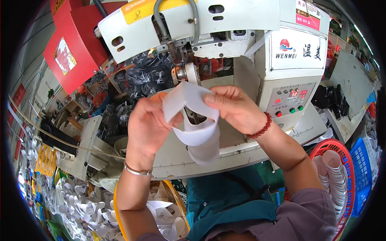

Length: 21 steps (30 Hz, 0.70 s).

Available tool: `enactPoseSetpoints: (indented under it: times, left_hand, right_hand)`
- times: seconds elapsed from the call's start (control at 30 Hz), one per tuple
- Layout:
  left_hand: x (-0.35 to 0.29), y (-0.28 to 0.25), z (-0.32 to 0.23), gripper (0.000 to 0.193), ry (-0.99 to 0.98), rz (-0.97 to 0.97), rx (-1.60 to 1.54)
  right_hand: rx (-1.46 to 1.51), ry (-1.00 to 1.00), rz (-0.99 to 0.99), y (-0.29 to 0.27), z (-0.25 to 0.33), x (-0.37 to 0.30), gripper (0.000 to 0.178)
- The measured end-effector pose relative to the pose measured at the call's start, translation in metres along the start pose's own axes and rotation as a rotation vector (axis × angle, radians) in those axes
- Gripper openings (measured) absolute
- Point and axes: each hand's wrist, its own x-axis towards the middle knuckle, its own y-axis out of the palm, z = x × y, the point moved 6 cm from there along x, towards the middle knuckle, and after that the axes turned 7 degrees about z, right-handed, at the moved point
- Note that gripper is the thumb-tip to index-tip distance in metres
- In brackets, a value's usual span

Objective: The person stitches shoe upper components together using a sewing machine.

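Both my hands hold a white piece shaped like a shoe upper [200, 135] in front of the machine's head. Its left edge is pinched in my left hand [146, 122], fingers partly hidden behind it. On the other side my right hand [235, 106] grips the upper edge, thumb on top and fingers underneath. Through the piece's opening a dark metal part shows. Just beyond its top edge sits the machine's metal roller [192, 74]; whether the two touch I cannot tell. A pale rounded form [205, 152] extends below the piece.
A control panel [290, 100] with lit digits and buttons stands at right. Stacked white pieces fill a red basket [346, 154], beside a blue basket [364, 160]. A yellow-rimmed basket [116, 205] and heaped white pieces [86, 209] lie lower left. Black bags [146, 74] sit behind the machine.
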Motion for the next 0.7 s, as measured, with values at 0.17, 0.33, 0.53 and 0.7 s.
enactPoseSetpoints:
  times: [0.17,0.33,0.53,0.7]
  left_hand:
    - [0.022,-0.032,-0.018,0.015,0.003,-0.087,0.295]
    - [0.042,-0.047,-0.023,0.004,0.127,-0.226,0.24]
    - [0.049,-0.056,-0.025,0.005,0.137,-0.213,0.196]
    - [0.054,-0.059,-0.027,0.001,0.106,-0.185,0.184]
  right_hand:
    - [0.111,-0.073,-0.083,-0.016,0.02,0.019,0.014]
    - [0.013,-0.176,-0.212,-0.033,0.016,0.037,0.012]
    - [-0.016,-0.178,-0.308,-0.042,0.011,0.046,0.012]
    - [0.032,-0.172,-0.352,-0.045,0.008,0.047,0.012]
